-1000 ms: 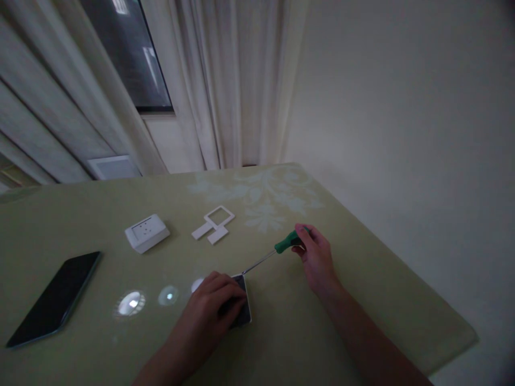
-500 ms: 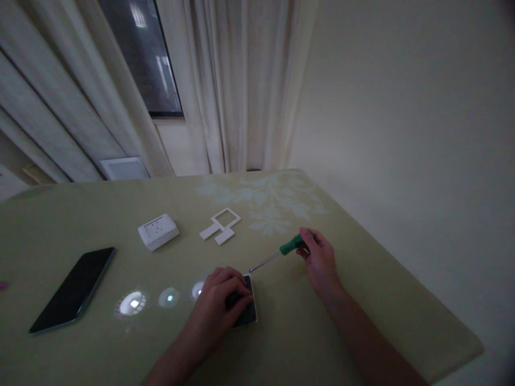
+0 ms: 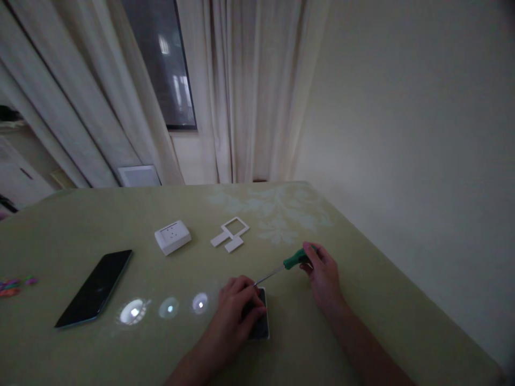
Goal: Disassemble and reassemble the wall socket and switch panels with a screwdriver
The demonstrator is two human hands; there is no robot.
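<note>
My right hand [image 3: 323, 273] grips the green handle of a screwdriver [image 3: 296, 259]. Its thin metal shaft points left and down, with the tip at the fingers of my left hand [image 3: 238, 306]. Those fingers are bent over a small square piece with a dark face and a white rim [image 3: 263, 325], which lies on the table. My hand covers its left part, so I cannot make out what exactly the tip touches.
Beyond my hands lie a white square frame [image 3: 246, 228] and two small white plates [image 3: 234, 244]. A white wall socket [image 3: 173, 237] stands left of them. Further left are a black tablet or phone [image 3: 96, 289] and small colourful items [image 3: 11, 287]. A wall borders the right side.
The view has swung a little left, bringing the colourful items in. The screwdriver tip has moved from the piece's far corner to beside my left fingers. Both hands keep their hold.
</note>
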